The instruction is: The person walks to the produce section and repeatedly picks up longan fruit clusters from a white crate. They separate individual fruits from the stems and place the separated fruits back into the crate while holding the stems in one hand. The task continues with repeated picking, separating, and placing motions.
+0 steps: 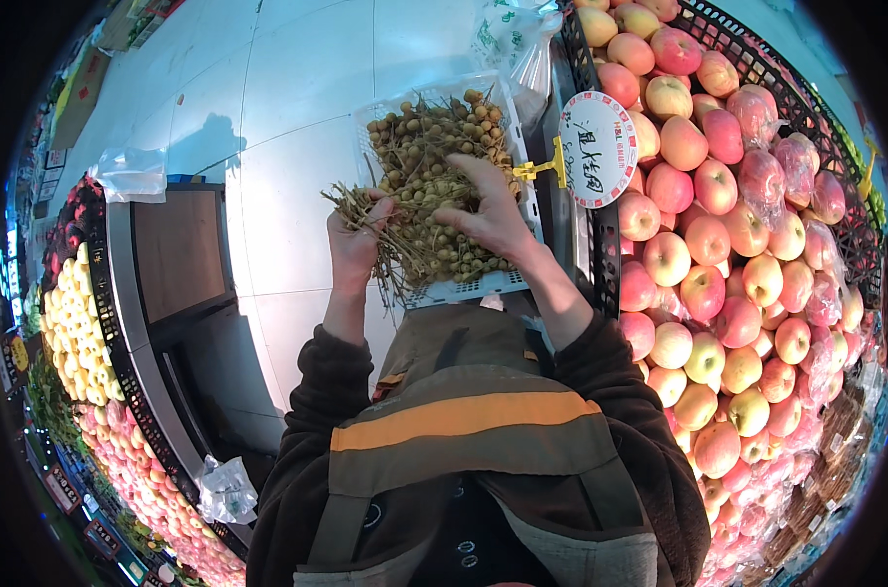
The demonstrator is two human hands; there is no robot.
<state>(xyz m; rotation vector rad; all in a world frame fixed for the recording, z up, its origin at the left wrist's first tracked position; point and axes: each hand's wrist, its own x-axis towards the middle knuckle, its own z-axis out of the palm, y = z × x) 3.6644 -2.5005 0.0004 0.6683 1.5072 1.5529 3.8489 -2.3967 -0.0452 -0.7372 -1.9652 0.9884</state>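
Observation:
A white plastic crate in front of me holds many small tan-brown longans on twiggy stems. My left hand is closed around a bundle of cut longan stems at the crate's left side. Twigs from this bundle hang down past the crate's near left corner. Over the middle of the fruit, my right hand is spread with thumb and fingers apart, close to the bunch's fruit. Its fingertips are near or touching the longans; exact contact is unclear.
A black crate display of apples, some wrapped in clear film, rises at the right. A round sign with writing juts out on a yellow clip. Plastic bags hang beyond the crate. Another fruit stand lines the left across the tiled floor.

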